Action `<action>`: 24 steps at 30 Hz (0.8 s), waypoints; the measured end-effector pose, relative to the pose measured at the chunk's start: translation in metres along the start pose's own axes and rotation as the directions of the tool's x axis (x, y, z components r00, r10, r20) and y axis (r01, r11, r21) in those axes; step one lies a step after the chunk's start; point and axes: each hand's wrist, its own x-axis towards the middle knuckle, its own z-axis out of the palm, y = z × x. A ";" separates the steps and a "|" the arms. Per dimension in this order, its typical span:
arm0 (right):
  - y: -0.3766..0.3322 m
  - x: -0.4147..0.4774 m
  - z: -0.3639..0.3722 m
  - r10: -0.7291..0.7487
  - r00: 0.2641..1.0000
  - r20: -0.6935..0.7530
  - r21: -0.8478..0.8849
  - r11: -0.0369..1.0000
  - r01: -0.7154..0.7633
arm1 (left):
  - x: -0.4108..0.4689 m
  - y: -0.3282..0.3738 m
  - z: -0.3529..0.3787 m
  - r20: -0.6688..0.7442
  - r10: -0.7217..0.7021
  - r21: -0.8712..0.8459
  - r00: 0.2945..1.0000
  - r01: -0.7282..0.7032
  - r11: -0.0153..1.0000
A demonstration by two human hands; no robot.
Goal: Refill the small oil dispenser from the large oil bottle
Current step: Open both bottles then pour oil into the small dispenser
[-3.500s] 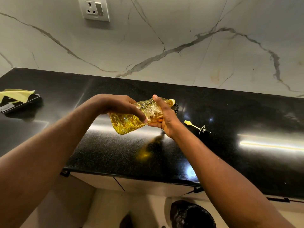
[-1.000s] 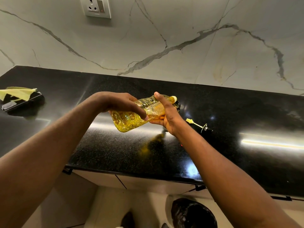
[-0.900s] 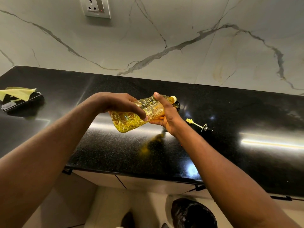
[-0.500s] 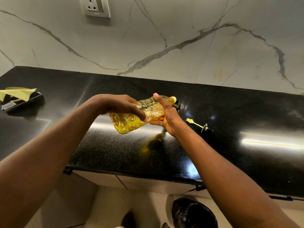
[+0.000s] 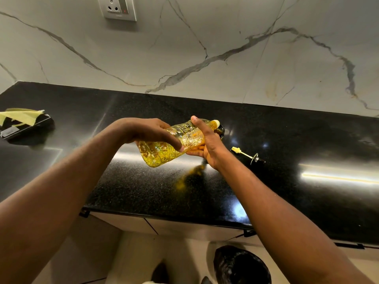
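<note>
Above the counter (image 5: 143, 191), clear of its edges, left hand (image 5: 147, 130) and right hand (image 5: 209, 148) fingers clamp the oil bottle (image 5: 164, 152).

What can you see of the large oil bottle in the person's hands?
The large oil bottle is clear ribbed plastic holding yellow oil. It is tipped almost level above the black countertop, its pale neck at the dark small oil dispenser. The left hand grips its body from above; the right hand holds it near the neck, thumb on top.
</note>
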 end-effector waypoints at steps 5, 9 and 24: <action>0.001 0.000 0.000 -0.006 1.000 -0.007 -0.004 1.000 0.006 | 0.003 -0.002 0.000 0.000 -0.007 0.005 1.000 0.007 1.000; 0.002 0.000 0.000 -0.008 1.000 -0.006 -0.002 1.000 0.008 | 0.002 -0.002 0.001 -0.001 0.006 0.000 1.000 -0.006 1.000; 0.004 -0.003 0.001 -0.100 0.995 -0.017 -0.018 0.995 0.100 | 0.009 -0.020 0.014 -0.042 0.080 -0.088 0.996 -0.083 0.993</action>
